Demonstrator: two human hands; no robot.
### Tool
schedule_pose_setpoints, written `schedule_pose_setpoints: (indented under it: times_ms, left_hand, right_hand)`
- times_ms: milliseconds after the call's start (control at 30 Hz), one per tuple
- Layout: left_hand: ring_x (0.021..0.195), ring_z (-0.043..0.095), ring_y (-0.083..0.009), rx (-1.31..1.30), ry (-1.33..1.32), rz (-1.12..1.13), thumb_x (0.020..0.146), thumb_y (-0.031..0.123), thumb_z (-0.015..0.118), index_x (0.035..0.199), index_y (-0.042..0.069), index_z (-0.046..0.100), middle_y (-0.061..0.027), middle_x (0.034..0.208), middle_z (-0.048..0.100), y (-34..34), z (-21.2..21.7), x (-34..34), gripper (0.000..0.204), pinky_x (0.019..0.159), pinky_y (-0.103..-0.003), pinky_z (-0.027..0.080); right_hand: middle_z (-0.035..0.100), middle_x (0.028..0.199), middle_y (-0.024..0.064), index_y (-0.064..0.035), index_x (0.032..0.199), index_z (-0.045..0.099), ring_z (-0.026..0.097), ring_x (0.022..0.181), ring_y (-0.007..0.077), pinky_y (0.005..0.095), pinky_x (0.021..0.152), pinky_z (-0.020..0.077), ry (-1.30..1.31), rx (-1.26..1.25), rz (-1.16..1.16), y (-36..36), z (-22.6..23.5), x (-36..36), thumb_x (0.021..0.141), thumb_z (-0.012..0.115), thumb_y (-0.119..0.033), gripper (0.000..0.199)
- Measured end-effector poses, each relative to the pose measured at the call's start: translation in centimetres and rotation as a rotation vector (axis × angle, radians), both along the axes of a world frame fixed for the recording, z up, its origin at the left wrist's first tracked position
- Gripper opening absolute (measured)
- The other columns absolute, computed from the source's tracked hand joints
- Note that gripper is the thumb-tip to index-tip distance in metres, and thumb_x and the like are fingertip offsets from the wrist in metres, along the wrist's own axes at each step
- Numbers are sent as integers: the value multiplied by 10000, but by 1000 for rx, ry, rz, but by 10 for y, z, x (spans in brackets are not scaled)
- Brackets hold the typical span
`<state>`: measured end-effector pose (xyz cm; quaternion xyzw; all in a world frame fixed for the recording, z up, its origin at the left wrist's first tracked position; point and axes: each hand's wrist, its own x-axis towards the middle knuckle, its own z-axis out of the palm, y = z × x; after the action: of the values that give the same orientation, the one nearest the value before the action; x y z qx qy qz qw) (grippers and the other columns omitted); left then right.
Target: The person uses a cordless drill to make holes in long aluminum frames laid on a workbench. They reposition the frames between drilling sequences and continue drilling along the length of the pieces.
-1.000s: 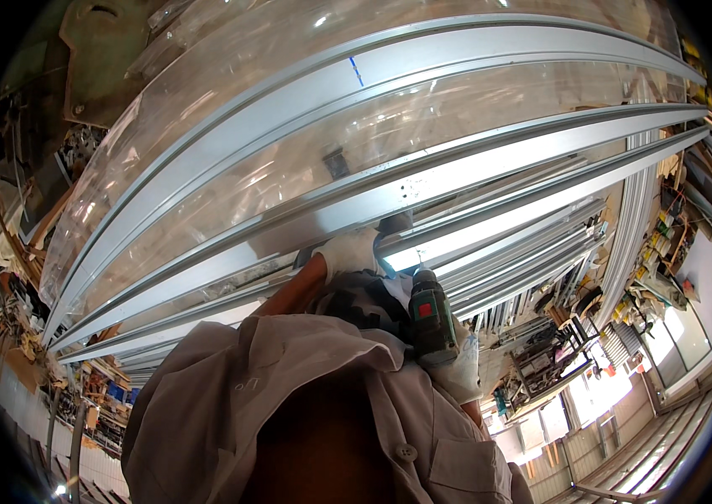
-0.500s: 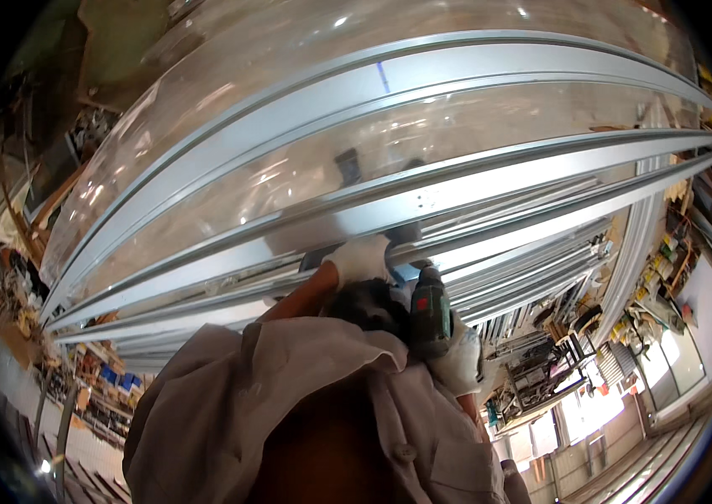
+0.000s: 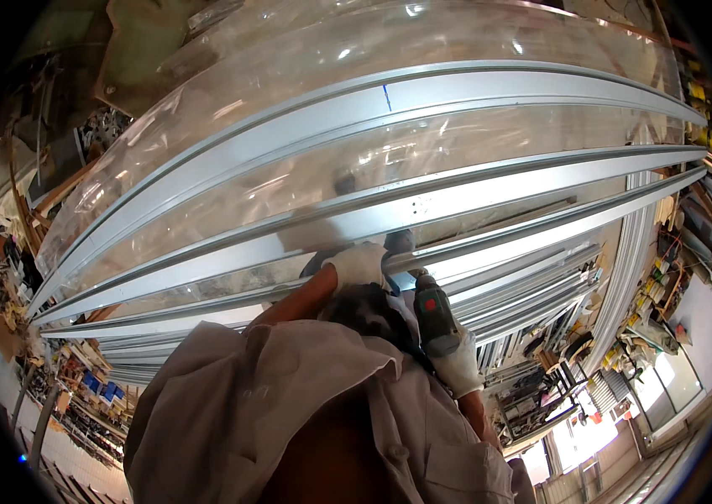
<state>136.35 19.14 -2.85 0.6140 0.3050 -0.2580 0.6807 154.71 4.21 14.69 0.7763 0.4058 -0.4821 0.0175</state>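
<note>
My left hand [image 3: 361, 264], in a white glove, is closed over the nearest long silver metal profile [image 3: 524, 228]; its fingertips are partly hidden. In my gloved right hand [image 3: 460, 366] is a dark green and black cordless drill [image 3: 437, 323]. Its chuck points away from me and meets the near edge of that same profile, close to my left hand. The bit's tip cannot be made out. Beyond lies a wider silver profile [image 3: 473, 195] with several small dark holes near its middle. Farther off, another profile [image 3: 457, 91] carries a blue line mark.
Clear plastic sheeting [image 3: 230, 181] lies under and beyond the profiles. More metal profiles [image 3: 532, 281] are stacked lower down at the right. Cluttered shelves and machine parts [image 3: 545, 386] stand at the right, and scrap pieces [image 3: 16, 193] crowd the left side.
The view has shifted, so the far profiles sit lower in the picture. The drill has tilted slightly and moved a little to the right. My left hand stays on the near profile.
</note>
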Motion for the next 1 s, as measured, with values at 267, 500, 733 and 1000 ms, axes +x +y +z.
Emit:
schedule_pose_setpoints:
  times_ms: [267,500,733,1000]
  left_hand:
    - [943,687,-333,126,-242,145,694,412,899,1120,-3,702,-229,1040,722,-10,-14,-5,627,859,-387,515]
    - [753,658,-306,289,-411,140,760,395,857,970,26,749,-197,834,715,-18,-37,-12,438,729,-407,505]
    - [971,671,-336,162,-215,-48,735,355,866,1136,45,714,-216,1035,726,2,-13,4,529,866,-408,508]
    - [893,697,-272,148,-260,-29,772,331,836,1107,62,734,-158,995,757,-7,-45,-6,441,818,-377,526]
  right_hand:
    - [735,874,219,17,973,733,729,823,368,421,718,566,87,62,-165,-20,-10,6,858,697,-184,235]
    - [708,951,278,-35,1054,707,670,963,480,515,857,529,10,-51,-152,-1,1,-1,841,679,-344,376]
    - [725,1015,238,-55,1093,708,689,994,435,502,873,546,-97,-110,7,12,21,-4,860,669,-427,441]
    - [719,1023,256,-45,1185,688,680,1009,440,487,877,534,53,-48,-93,12,68,6,838,697,-395,493]
